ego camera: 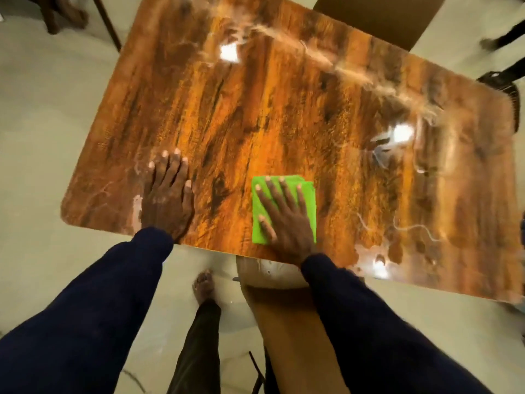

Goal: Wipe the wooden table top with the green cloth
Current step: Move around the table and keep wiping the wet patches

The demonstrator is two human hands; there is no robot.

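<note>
A glossy wooden table top (284,115) with orange-brown grain fills most of the view. A folded green cloth (308,194) lies flat on it near the front edge. My right hand (287,217) presses on the cloth with fingers spread, covering much of it. My left hand (167,194) rests flat on the bare wood to the left of the cloth, fingers apart, holding nothing. Pale smears and streaks (409,228) mark the table's right and far parts.
A brown chair (284,322) stands under the front edge, between my arms. My foot (203,282) is on the pale floor below the table. Another chair back (377,18) shows at the far side. A person's dark legs (505,41) are at the upper right.
</note>
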